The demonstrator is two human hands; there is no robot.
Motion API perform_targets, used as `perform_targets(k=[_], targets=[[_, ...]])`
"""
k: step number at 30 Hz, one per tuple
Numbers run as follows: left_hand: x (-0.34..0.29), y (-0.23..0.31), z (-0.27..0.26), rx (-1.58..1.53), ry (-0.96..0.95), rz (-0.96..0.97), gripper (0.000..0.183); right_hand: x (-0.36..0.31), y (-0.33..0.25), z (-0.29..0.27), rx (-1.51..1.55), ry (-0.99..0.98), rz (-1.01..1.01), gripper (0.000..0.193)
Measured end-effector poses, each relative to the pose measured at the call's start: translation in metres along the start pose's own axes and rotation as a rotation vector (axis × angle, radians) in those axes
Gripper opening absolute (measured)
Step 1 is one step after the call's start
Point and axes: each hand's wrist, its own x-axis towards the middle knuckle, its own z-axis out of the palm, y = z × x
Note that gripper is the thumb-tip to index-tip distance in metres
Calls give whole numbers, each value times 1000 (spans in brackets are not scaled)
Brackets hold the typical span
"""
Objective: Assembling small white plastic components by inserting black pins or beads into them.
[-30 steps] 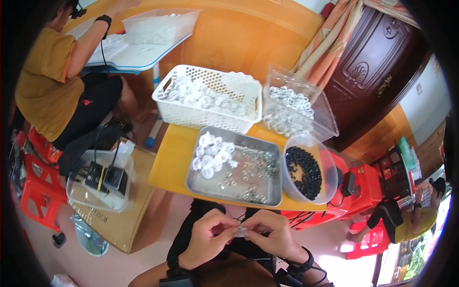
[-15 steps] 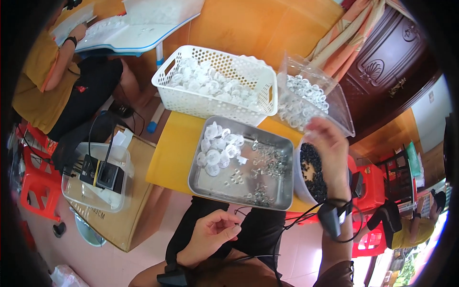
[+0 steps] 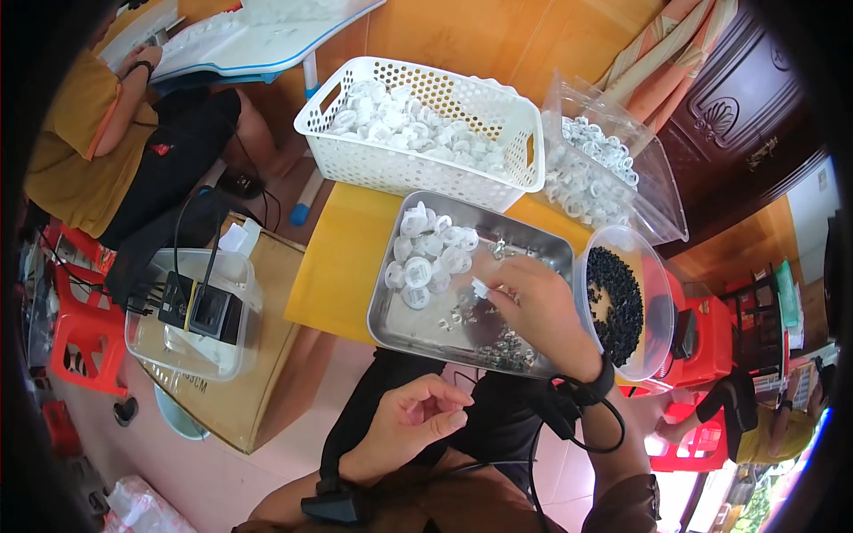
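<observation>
Right hand [image 3: 536,306] has swung back from the tub of black bits [image 3: 624,300] and is now reaching into the metal tray [image 3: 404,327], pinching a small white plastic piece [image 3: 480,288] near the tray's middle. Left hand [image 3: 414,423] is hanging loosely curled and empty, below the tray's near edge.

We count 2 hands of the wearer: left hand [image 3: 416,425], right hand [image 3: 533,306]. Containers, 5 in all: 1 steel tray [image 3: 395,313], 1 white perforated basket [image 3: 355,160], 1 clear plastic bin [image 3: 662,191], 1 clear tub of black bits [image 3: 657,302], 1 clear box w/ device [image 3: 147,342]. White caps in the tray: approx. a dozen [image 3: 426,258]; those in the basket and bin are too many to count. Also 1 cardboard box [image 3: 267,355], 1 seated co-worker [image 3: 107,151].
</observation>
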Motion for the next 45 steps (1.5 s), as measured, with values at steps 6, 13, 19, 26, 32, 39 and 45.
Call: perform_targets(k=[6,13,19,26,32,39,45], targets=[[3,6,7,-26,120,97,19,-40,-36,-41,895,-211,604,14],[13,6,19,177,77,275,53,-84,-49,-34,1066,-159,609,16],[12,-9,24,96,19,67,44,-86,-68,-29,285,52,-151,26],[9,-8,24,-131,85,-38,43,-86,-66,-35,338,81,-186,21],[8,-8,14,-94,58,64,43,-57,-31,-32,228,89,172,15],[4,-3,9,-167,-51,-10,39,-28,-16,13,-58,59,-28,10],[2,1,2,-159,-79,12,39,-18,-16,23,-143,-32,-30,8]])
